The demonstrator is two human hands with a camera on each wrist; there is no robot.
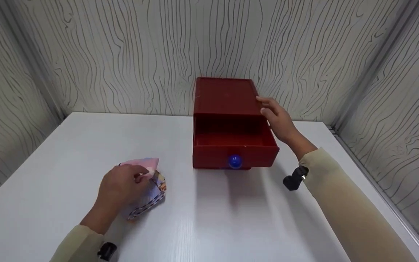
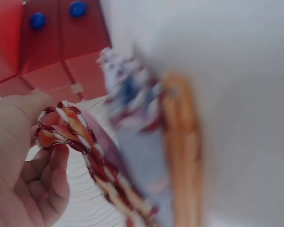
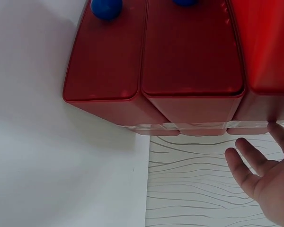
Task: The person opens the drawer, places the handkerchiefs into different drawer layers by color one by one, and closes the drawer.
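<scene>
A folded cloth (image 1: 150,193) in pink, light blue and orange, with a braided trim, hangs from my left hand (image 1: 122,183). Thumb and fingers pinch its upper edge, and it stands out blurred in the left wrist view. A red drawer cabinet (image 1: 226,95) stands at the back of the table, its top drawer (image 1: 211,155) pulled out, with a blue knob (image 1: 235,161) on the front. At the cabinet's right side is my right hand (image 1: 279,120), its fingers extended and fingertips at the upper side edge. The visible inside of the drawer is bare.
Below the pulled-out drawer, the right wrist view shows two more drawer fronts (image 3: 191,52), which sit flush and have blue knobs. The white table (image 1: 129,134) meets wood-grain patterned panels (image 1: 122,54) at the back and sides. Each sleeve carries a small black device (image 1: 295,178).
</scene>
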